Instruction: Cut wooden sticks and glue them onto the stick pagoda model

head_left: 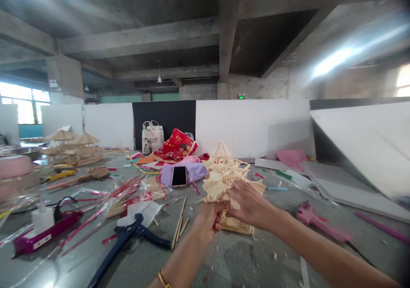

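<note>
A pale model building made of thin wooden sticks (218, 181), with a pointed roof on top, stands in front of me on the grey table. My left hand (209, 217) is closed at its lower front, fingertips pinched together against the sticks. Whatever sits between those fingertips is too small or hidden to make out. My right hand (251, 205) grips the right front of the model, with its fingers over a lower roof and the thumb toward my left hand. Both hands cover part of the model's front. Several loose wooden sticks (180, 224) lie left of my left hand.
Dark blue cutters (136, 232) and a purple power strip (48, 232) lie at left. A phone (179, 176) rests on purple cloth behind. At right are a pink glue gun (320, 224) and grey boards (349, 190). More stick models (73, 147) stand far left.
</note>
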A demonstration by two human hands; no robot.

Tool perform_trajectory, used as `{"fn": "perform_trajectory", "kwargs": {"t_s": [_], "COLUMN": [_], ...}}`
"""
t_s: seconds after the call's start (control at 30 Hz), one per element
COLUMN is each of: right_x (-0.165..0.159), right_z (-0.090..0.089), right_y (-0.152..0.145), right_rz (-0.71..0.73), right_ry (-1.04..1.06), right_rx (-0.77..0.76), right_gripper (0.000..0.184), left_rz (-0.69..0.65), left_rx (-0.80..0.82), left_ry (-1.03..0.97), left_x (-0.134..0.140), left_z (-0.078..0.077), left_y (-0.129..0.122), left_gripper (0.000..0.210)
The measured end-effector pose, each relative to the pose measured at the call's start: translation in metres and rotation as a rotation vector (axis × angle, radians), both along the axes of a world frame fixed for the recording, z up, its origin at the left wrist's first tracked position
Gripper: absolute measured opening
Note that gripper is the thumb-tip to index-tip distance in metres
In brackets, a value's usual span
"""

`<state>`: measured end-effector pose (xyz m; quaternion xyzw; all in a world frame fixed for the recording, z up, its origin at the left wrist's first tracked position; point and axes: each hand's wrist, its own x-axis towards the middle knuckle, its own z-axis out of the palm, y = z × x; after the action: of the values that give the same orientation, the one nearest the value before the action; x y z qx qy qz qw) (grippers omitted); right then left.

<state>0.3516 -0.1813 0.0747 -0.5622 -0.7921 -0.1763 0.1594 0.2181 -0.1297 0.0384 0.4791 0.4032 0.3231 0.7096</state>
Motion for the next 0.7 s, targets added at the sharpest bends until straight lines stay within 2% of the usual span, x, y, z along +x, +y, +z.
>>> {"fn": "perform_trajectory", "kwargs": {"t_s": [0.2, 0.43, 0.53, 0.7], "right_x": [0.0, -0.013, -0.012, 0.001], "right_z": [0.0, 0.0, -0.012, -0.044], "right_y": [-0.006, -0.055, -0.08, -0.114], "right_rz": [-0.017, -0.043, -0.034, -0.027], "right_ry": [0.018, 0.128, 0.175, 0.154], "right_rx": [0.036, 0.071, 0.046, 0.073], "right_gripper": [0.044, 0.03, 0.033, 0.034], "left_rz": [0.033, 0.043, 0.056, 0.077], "left_rx": [0.035, 0.017, -0.018, -0.063], "left_ry": [0.04, 0.036, 0.01, -0.035], "left_x": [0.004, 0.007, 0.008, 0.01], "left_z": [0.0, -0.003, -0.004, -0.002], "left_y": [-0.003, 0.002, 0.003, 0.002], "left_gripper": [0.017, 0.016, 0.016, 0.017]}}
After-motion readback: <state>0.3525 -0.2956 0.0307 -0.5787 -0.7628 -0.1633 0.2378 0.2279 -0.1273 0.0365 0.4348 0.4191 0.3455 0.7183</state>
